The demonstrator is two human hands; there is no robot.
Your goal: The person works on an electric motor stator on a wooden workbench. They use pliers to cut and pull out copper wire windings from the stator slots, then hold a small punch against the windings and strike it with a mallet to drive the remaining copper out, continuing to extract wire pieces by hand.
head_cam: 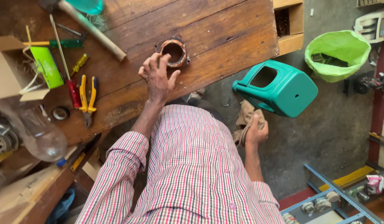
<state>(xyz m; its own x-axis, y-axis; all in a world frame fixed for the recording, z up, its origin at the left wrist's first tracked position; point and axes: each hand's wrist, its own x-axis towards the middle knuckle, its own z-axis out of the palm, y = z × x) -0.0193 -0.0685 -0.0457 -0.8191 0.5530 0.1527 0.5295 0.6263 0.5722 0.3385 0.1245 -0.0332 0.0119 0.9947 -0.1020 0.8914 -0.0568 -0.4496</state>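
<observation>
On the wooden workbench (225,37) the left hand (157,76) lies palm down with its fingers spread and bent, the fingertips touching the near rim of a round copper-wound ring (174,52) that sits flat on the wood near the middle of the bench; the hand rests against the ring and does not close around it. The right hand (256,133) hangs off the bench edge over the concrete floor, curled shut on a crumpled beige cloth (246,120). Just beyond that cloth a teal plastic stool (279,89) lies tipped on its side on the floor, and farther out stands a bright green bag (337,54) with its mouth open. To the left of the ring, well apart from it, yellow-handled pliers (88,99) lie beside a red-handled screwdriver (71,89), with a green-handled screwdriver (63,43) and a green flat tool (47,66) near an open cardboard box (7,70). A long wooden handle (92,31) slants across the bench top close to the ring's upper left. A clear plastic bottle (38,135) lies at the bench's near left corner. Nothing lies between the left hand and the ring.
</observation>
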